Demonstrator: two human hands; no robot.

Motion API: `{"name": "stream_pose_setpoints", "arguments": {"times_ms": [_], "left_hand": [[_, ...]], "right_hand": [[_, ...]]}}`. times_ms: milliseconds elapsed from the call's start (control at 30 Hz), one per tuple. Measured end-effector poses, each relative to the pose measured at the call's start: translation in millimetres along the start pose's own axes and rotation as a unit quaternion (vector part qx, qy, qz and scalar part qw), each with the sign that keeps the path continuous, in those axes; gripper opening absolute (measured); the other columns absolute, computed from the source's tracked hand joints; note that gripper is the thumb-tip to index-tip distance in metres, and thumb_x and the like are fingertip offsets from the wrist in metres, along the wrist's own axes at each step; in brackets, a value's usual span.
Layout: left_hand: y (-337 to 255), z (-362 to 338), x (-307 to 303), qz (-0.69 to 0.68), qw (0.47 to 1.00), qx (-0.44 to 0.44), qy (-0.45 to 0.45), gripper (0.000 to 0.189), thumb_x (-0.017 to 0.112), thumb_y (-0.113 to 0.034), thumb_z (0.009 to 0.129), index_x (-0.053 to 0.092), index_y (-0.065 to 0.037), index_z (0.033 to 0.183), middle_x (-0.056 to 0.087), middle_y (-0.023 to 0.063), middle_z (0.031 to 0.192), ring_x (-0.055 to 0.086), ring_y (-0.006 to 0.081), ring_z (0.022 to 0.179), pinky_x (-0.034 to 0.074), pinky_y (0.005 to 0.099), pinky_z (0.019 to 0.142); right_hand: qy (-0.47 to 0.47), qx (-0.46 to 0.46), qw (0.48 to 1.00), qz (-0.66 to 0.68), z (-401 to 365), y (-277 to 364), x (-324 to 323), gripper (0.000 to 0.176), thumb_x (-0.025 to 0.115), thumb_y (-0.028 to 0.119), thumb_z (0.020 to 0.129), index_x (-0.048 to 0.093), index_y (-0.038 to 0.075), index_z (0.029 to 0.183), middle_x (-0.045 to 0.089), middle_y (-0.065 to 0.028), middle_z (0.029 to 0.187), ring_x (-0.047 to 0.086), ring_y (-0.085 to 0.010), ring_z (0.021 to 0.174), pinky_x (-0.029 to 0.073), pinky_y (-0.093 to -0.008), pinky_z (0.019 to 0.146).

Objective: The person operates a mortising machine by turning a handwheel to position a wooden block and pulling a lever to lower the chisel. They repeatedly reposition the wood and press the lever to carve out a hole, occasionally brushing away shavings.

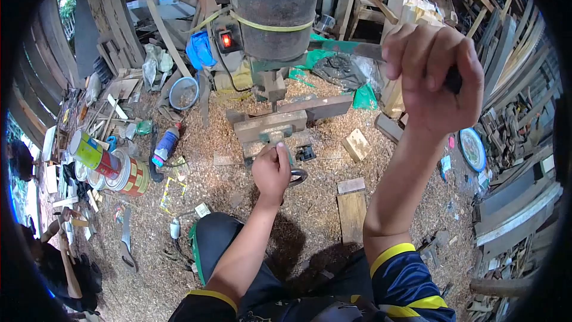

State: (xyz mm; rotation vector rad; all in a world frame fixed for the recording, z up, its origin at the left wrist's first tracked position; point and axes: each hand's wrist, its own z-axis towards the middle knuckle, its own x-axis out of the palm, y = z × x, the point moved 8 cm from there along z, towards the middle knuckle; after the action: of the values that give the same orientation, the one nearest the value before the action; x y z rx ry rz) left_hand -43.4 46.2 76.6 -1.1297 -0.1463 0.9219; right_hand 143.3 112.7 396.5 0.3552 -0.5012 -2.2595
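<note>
My right hand (434,74) is raised at the right with its fingers curled round a black knob (454,79). A dark bar (351,48) runs from the machine toward that hand. Low in the middle, my left hand (273,170) is closed at the front of a wooden block (271,124) and a greenish metal piece (276,133). A curved dark metal part (299,177) sticks out beside its fingers; what they grip is hidden. Above the block stands the machine's spindle (274,86), under a large dark drum-shaped housing (271,15) with a yellow band.
Wood shavings cover the floor. A lit red switch (226,40) sits left of the housing. Paint cans (125,170), a spray bottle (166,145), a handsaw (126,238) and loose wood blocks (356,145) lie around. Another person's arm (68,256) shows at the lower left.
</note>
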Motion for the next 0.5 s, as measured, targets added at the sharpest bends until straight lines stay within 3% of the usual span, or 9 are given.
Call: {"name": "stream_pose_setpoints", "arguments": {"times_ms": [67,100,233,333,500], "left_hand": [[1,0,2,0.002,1.0,-0.002,0.001,0.045,0.054,-0.019,0.107,0.051,0.005,0.068,0.047,0.0208,0.063,0.047,0.0385,0.055,0.036,0.0453,0.054],[3,0,3,0.005,1.0,-0.004,0.002,0.045,0.053,-0.019,0.107,0.051,0.005,0.068,0.047,0.0206,0.064,0.048,0.0379,0.056,0.037,0.0453,0.055],[7,1,5,-0.001,1.0,-0.011,0.0,0.046,0.053,-0.018,0.107,0.05,0.005,0.067,0.047,0.0203,0.064,0.048,0.0365,0.056,0.037,0.0448,0.055],[13,-1,6,0.01,1.0,-0.006,0.005,0.044,0.059,-0.018,0.103,0.055,0.002,0.064,0.053,0.02,0.066,0.054,0.0403,0.056,0.04,0.0475,0.053],[8,2,7,-0.018,1.0,-0.006,0.022,0.044,0.058,-0.016,0.105,0.055,0.003,0.065,0.052,0.0181,0.065,0.052,0.0363,0.054,0.039,0.0434,0.053]], "right_hand": [[-0.027,-0.018,0.999,-0.026,0,3,4,0.051,0.031,0.028,0.11,0.048,0.008,0.066,0.046,-0.008,0.056,0.041,-0.0158,0.052,0.039,-0.0353,0.056],[0.03,-0.035,0.999,-0.02,3,4,6,0.052,0.025,0.028,0.112,0.047,0.009,0.068,0.044,-0.0049,0.056,0.039,-0.0149,0.051,0.037,-0.0347,0.056],[0.021,-0.011,1.0,0.002,-1,-1,-2,0.052,0.023,0.036,0.112,0.045,0.018,0.068,0.039,0.0041,0.059,0.038,-0.0132,0.058,0.034,-0.0349,0.066],[0.005,-0.025,1.0,0.007,-15,1,-1,0.05,0.025,0.035,0.112,0.046,0.019,0.07,0.04,0.0039,0.06,0.038,-0.0128,0.058,0.034,-0.0345,0.067],[-0.013,-0.03,0.994,-0.1,-45,7,11,0.047,0.034,0.038,0.11,0.048,0.02,0.069,0.045,0.0051,0.061,0.042,-0.0118,0.056,0.036,-0.0354,0.065]]}}
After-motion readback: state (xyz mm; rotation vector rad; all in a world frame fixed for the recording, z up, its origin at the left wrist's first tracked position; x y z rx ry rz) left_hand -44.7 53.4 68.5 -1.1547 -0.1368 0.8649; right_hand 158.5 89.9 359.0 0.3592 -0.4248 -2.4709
